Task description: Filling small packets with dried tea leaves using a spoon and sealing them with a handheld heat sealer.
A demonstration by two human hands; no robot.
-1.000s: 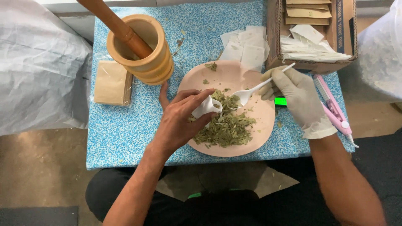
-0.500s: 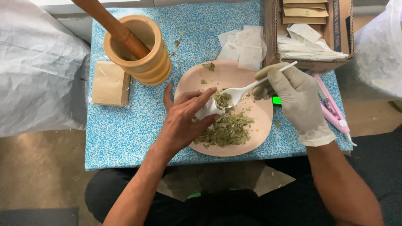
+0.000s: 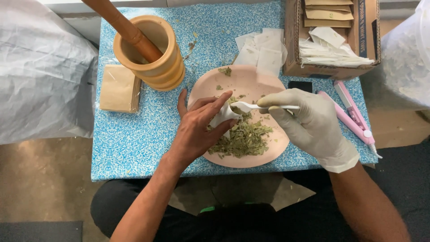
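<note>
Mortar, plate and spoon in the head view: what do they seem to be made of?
The mortar looks like turned wood: tan, matt, with ringed grooves round its wall. The plate seems plastic or glazed ceramic, smooth pale pink; the look leaves it open. The spoon, held by the gloved right hand, looks like thin white plastic, slightly glossy.

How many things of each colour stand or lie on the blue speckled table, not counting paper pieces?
Wooden tan: 2, round mortar and long pestle
Pink: 2, round plate and slim sealer tool
Brown: 2, cardboard box and flat packet
Total: 6
</note>
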